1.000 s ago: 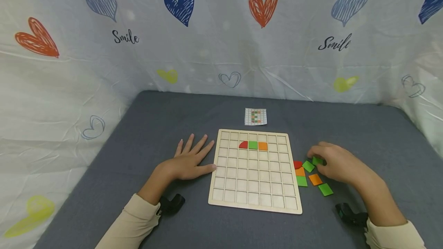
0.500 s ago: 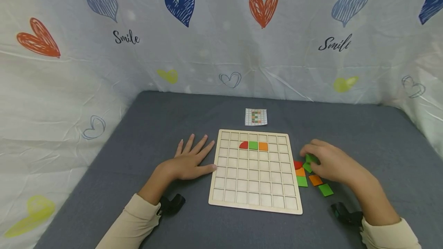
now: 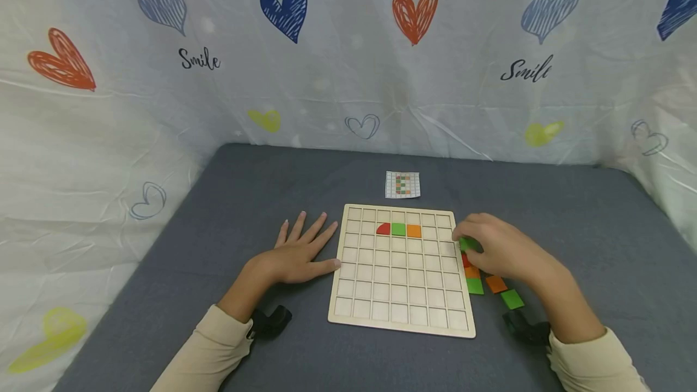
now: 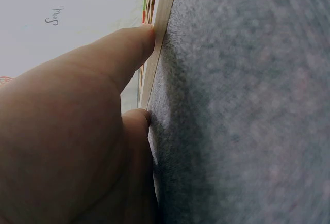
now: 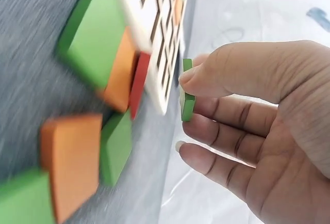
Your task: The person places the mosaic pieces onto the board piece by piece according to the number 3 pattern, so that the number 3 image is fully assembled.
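Note:
My left hand [image 3: 292, 261] lies flat on the cloth with its fingers spread, thumb tip against the left edge of a wooden grid board [image 3: 381, 293]. Between the thumb and fingers of my right hand [image 3: 501, 248] a small green square tile [image 5: 187, 102] is pinched, seen in the right wrist view. That hand hovers by the board's upper right edge. In one row of the board sit a red quarter-round tile [image 3: 383, 228], a green square [image 3: 399, 229] and an orange square [image 3: 414, 231].
Loose tiles lie right of the board, including a green one [image 3: 475, 286], an orange one [image 3: 496, 284] and another green one [image 3: 512, 299]. A small printed pattern card [image 3: 402, 185] lies beyond the board. A white curtain [image 3: 337, 65] with hearts hangs behind the grey-covered table [image 3: 283, 180].
My right hand has moved left from the loose tiles to the board's right edge, carrying the green tile. The left hand and the board have stayed in place.

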The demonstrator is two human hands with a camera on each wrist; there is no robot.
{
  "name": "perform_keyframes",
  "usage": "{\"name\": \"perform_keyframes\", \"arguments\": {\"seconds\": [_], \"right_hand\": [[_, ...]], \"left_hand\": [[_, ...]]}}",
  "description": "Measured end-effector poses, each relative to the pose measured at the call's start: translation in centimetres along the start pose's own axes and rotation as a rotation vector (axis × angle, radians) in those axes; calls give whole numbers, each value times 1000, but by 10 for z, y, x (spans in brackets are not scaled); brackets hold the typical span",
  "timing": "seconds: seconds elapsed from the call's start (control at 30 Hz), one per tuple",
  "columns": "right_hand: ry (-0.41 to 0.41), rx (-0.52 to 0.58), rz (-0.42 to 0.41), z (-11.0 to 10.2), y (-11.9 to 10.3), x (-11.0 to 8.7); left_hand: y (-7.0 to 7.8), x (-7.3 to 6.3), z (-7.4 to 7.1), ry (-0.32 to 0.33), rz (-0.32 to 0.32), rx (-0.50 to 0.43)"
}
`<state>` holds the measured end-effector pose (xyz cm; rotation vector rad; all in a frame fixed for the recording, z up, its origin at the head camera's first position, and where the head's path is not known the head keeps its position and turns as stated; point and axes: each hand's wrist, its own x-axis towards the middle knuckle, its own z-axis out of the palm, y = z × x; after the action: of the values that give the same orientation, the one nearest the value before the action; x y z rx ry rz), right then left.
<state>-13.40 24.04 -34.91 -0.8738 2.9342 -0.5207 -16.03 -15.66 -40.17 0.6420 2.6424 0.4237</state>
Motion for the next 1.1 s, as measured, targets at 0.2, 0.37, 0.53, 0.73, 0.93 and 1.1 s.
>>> {"name": "perform_keyframes", "arguments": {"seconds": [0.2,0.37,0.53,0.73,0.93,1.1], "right_hand": [[-6,20,-60,1,-13,15],[-8,15,-99,4,-25,26],[-11,12,-128,6,-35,37],[-5,8,-179,12,-43,50],[-18,30,-220,19,-49,60],[-16,44,-259,27,-54,70]], "left_hand": [[-2,1,1,4,3,5],[-2,1,1,3,5,-3],[-2,0,0,1,7,-7],[-2,1,0,1,9,1],[0,-1,-2,-7,8,-1],[1,-2,-3,-8,11,-8]]}}
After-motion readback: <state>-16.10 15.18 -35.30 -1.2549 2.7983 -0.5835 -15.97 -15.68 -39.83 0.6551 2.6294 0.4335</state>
